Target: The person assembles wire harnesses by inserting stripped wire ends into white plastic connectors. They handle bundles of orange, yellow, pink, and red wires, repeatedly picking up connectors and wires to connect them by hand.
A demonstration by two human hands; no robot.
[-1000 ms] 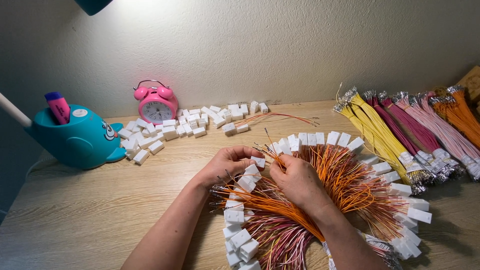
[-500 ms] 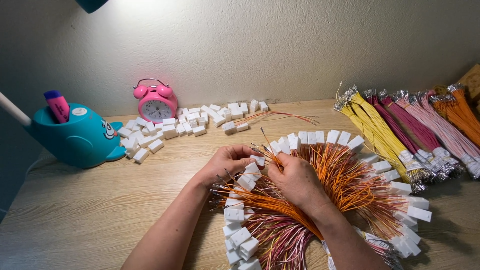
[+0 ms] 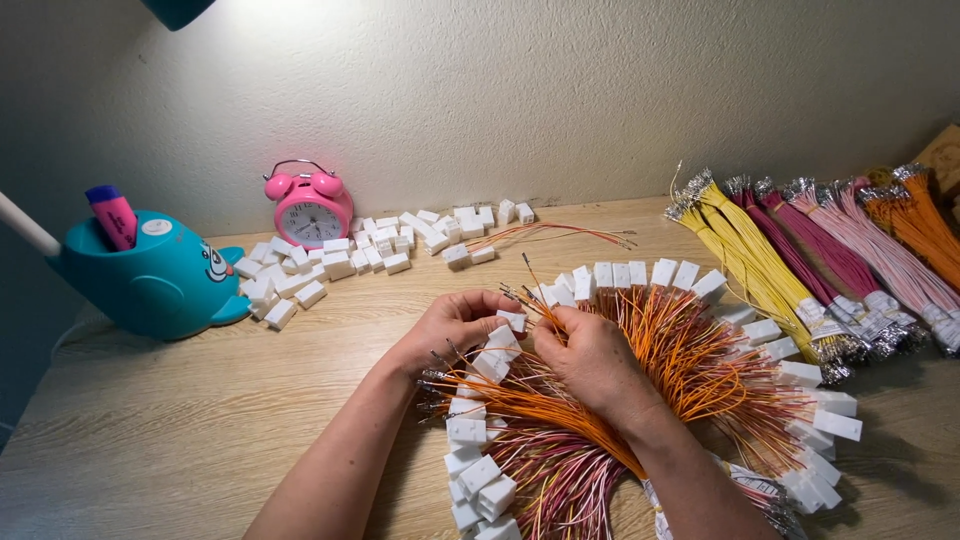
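White connector point(image 3: 512, 321) pinched in left hand point(image 3: 452, 328) | right hand point(image 3: 590, 355) gripping orange wires point(image 3: 520, 290) | step: seating a wire | next needs steady aim

Home desk used for piecework: pink alarm clock point(image 3: 311, 205), whale-shaped pen holder point(image 3: 150, 272), wire bundles point(image 3: 800, 260).

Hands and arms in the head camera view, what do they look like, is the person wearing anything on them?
Both are bare. The left hand and right hand wear no gloves, and no rings or other jewellery show on the visible fingers. The forearms are uncovered as far as the picture's lower edge, with no sleeves, watch or bracelets in sight. No markings or bandages are visible on either arm.
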